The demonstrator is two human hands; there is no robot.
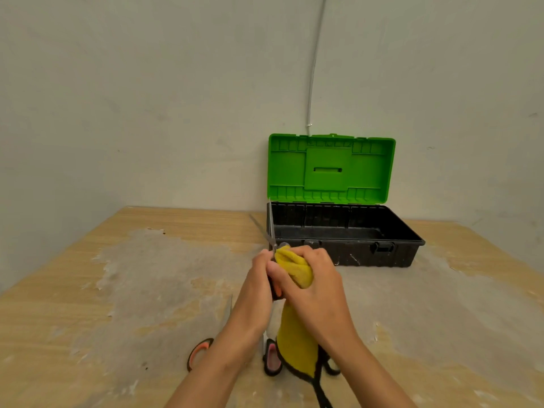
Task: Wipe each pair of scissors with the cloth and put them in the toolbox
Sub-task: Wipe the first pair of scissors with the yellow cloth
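Nearest to me, on the worn wooden counter point(88, 290), lie two more pairs of scissors. The orange-handled scissors point(200, 351) sit to the left, partly hidden under my left forearm, their blade pointing away from me. The pink-handled scissors point(272, 359) lie just right of them, near the hanging tail of the yellow cloth point(294, 343), whose dark-edged corner trails down toward the near edge. A black loop shows just right of that tail; I cannot tell what it belongs to.

Above these, both my hands meet over the middle of the counter. My left hand point(259, 287) has its grip closed around the dark handle of the scissors point(272, 234) I am holding up. My right hand point(312, 284) has its grip closed on the bunched upper part of the cloth, pressed against the scissors just below the pivot. The two blades stand slightly apart and point up and away, their tips in front of the left end of the toolbox.

Farther off, to the right, the toolbox point(347, 234) stands against the wall with its black tray facing me and its green lid point(331, 167) raised upright. A white cable point(313, 69) runs down the wall behind it.
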